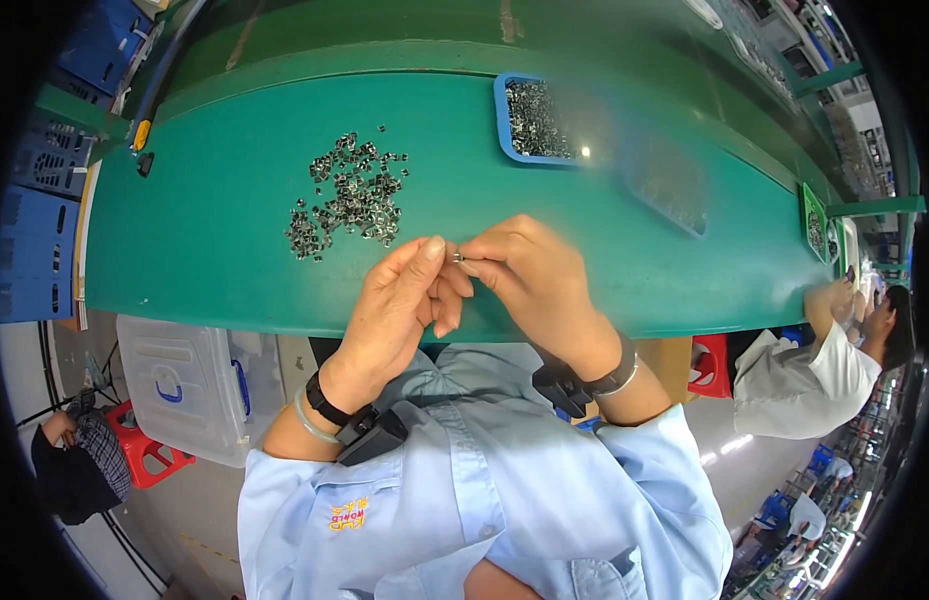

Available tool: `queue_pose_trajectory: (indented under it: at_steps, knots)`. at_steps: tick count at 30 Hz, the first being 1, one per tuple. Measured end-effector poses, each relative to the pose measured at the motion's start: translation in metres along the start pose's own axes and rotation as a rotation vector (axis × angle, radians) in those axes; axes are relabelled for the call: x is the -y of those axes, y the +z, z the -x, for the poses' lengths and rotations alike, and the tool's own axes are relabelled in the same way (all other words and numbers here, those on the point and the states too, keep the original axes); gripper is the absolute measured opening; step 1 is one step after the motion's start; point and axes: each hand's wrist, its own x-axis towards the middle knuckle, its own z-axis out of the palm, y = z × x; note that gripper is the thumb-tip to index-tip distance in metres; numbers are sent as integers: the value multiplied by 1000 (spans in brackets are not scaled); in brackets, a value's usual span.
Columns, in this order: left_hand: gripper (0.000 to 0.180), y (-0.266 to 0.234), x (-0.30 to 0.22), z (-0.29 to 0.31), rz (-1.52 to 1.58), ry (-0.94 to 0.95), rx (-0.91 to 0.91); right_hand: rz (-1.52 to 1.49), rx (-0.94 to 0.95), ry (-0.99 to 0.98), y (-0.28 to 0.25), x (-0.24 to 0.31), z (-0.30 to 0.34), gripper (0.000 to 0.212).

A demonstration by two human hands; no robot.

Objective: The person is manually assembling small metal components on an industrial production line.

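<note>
My two hands meet above the near part of the green table mat (215, 230). Between the fingertips sits a tiny shiny metal part (459, 257), pinched by the thumb and forefinger of my right hand (540, 280). My left hand (400, 300) is right beside it, thumb and forefinger pressed together and the other fingers curled; whatever they grip, if anything, is too small to make out. Beyond my left hand lies a loose, spread-out pile of similar small metal parts (360, 195).
A blue tray (504, 120) full of the small parts stands at the back; a blurred patch covers its right side and another tray (670, 190). A green tray (814, 222) is at the far right, near a seated co-worker (810, 385). A lidded clear bin (180, 385) stands lower left.
</note>
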Motion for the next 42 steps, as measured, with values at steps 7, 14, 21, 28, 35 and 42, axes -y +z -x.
queue_pose_trajectory:
  at_steps: [7, 14, 21, 28, 35, 42]
  knots:
    - [22, -1, -1, 6, 80, -38, 22, -117, -8, 37, 0, 0, 4, 13]
    - [20, 1, 0, 10, 113, -13, 22, -67, -15, 19, 4, 1, 9, 17]
    - [17, 4, -1, 12, 143, 16, 27, -60, -8, 10, 2, 4, 7, 17]
    - [15, -1, 1, 13, 115, 20, 32, -65, -17, 16, 5, 7, 8, 16]
    - [14, -5, 9, 10, 171, 85, 87, -86, -33, 10, 8, 11, 9, 15]
    - [14, -6, 3, 8, 75, 38, 62, -85, -22, 8, 6, 6, 10, 15]
